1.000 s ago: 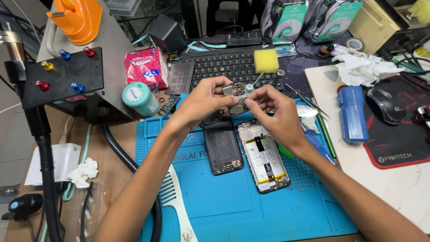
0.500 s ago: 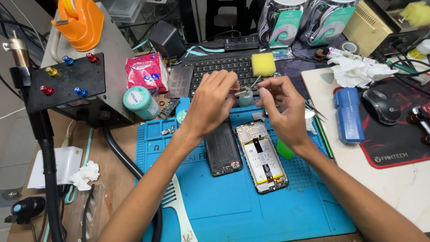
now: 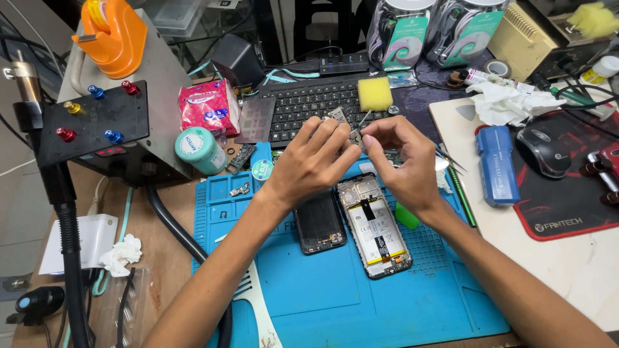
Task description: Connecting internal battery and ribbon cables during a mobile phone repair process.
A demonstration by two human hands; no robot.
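- Head view: the left hand (image 3: 314, 161) and the right hand (image 3: 401, 161) meet above the far edge of the blue work mat (image 3: 335, 290).
- Both pinch a small circuit board (image 3: 342, 125), fingers clamped on it from either side.
- Below the hands, an opened phone (image 3: 374, 225) showing its battery lies beside a dark back cover (image 3: 318, 223), mid-mat.
- A black keyboard (image 3: 303, 106) with a yellow sponge (image 3: 374, 94) on it sits just beyond the mat.
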